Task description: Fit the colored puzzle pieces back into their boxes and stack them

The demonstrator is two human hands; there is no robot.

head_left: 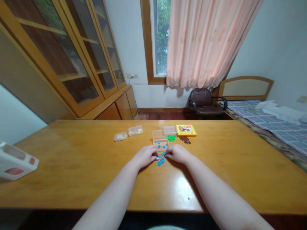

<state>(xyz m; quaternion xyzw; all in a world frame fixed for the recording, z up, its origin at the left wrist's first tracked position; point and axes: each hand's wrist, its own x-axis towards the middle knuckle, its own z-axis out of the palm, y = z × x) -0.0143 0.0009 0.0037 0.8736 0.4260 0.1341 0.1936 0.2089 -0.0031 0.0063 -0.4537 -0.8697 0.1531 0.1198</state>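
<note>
My left hand (145,155) and right hand (177,153) curl their fingers beside blue pieces (162,160) on the bench (96,172), below the frame's middle, near a clear box (161,149); whether they grip any, I cannot tell.

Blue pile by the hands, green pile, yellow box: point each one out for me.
Blue pile (162,160): head view, on a piece near the pile's middle.
Green pile (171,138): head view, middle of the heap.
Yellow box (186,130): head view, on its printed top.
</note>
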